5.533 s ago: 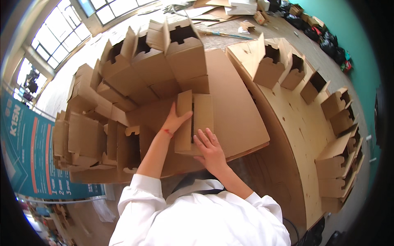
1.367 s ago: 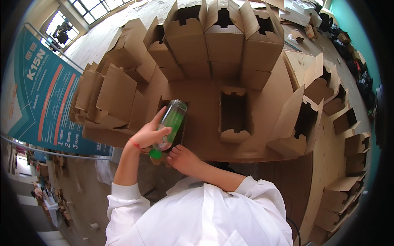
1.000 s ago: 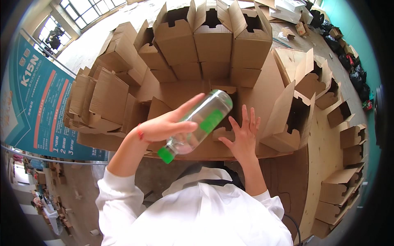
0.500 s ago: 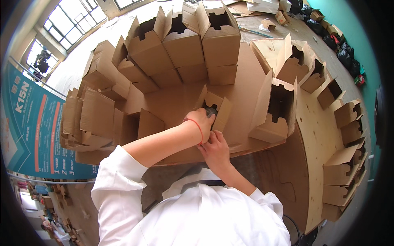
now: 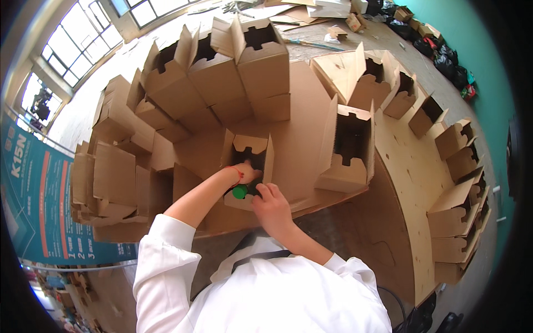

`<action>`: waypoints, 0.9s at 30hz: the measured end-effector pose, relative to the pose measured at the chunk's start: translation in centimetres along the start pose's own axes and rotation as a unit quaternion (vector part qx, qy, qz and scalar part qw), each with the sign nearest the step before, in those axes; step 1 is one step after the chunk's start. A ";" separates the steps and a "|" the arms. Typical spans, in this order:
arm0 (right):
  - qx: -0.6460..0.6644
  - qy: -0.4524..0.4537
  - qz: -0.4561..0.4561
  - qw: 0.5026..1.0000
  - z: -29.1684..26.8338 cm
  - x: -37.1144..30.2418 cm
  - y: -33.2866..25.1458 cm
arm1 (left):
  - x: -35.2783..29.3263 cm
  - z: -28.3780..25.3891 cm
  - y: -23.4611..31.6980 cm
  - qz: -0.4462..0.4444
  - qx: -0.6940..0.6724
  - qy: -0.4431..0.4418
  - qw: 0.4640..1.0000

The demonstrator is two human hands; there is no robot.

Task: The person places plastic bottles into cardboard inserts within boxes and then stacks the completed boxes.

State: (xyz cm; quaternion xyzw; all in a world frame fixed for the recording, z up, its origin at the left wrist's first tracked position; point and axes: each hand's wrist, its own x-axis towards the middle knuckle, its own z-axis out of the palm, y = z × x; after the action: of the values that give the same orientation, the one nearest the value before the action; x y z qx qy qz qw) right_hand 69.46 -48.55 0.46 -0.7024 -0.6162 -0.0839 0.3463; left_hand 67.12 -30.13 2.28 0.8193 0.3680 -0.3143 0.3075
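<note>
An open cardboard box [image 5: 250, 142] with raised flaps stands before me on a large cardboard sheet [image 5: 300, 116]. My left hand [image 5: 245, 172], a red string at its wrist, reaches down into it; most of its fingers are hidden inside. Under that wrist, at the box's near side, a round green cap [image 5: 240, 192] shows; whatever it belongs to is out of sight. At the near right corner my right hand [image 5: 273, 206] has its fingers bent and closed on the box's edge. Dark contents inside the box cannot be made out.
A taller open box [image 5: 347, 150] stands to the right. Stacked boxes [image 5: 222, 77] line the far side, with more boxes [image 5: 114, 172] at the left. Further boxes [image 5: 452, 216] follow the curved edge of a plywood board [image 5: 408, 188]. A teal banner [image 5: 41, 200] stands at far left.
The view has shifted, and the box now shows further left. My left hand has gone deeper into it, and the green cap has come into sight. My right hand remains at the near edge.
</note>
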 end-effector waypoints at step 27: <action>-0.146 -0.043 -0.077 0.985 -0.9 0.2 1.6 | 0.7 0.1 -2.7 0.016 -0.515 -0.070 0.854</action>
State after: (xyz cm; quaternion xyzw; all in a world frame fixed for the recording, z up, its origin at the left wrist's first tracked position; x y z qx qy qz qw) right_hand 71.27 -48.86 0.62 -0.6985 -0.6640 -0.1693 0.2060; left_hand 65.33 -28.51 0.98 0.5253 0.4414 -0.1309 0.7156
